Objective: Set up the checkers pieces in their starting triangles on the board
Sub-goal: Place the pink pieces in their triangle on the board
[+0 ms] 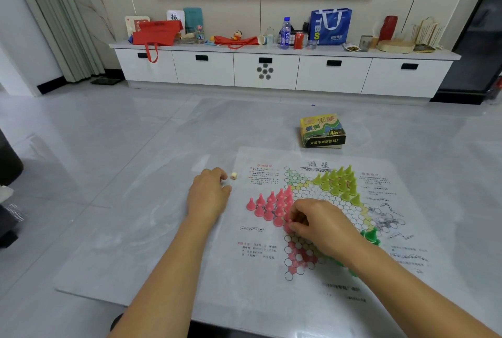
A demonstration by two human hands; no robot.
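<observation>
Pink piece (287,226) is pinched by R hand (320,225) for seating on board (336,202); L hand (207,196) rested loose-curled, empty, alongside.

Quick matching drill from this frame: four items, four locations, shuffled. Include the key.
Things:
1. pink pieces
2. yellow-green pieces
3. game box
4. die

Places:
a. beyond the far edge of the board
b. beside the fingertips of the left hand
c. standing in the board's left triangle
d. standing in the board's far-right triangle

Pairs: 1-c, 2-d, 3-a, 4-b
</observation>
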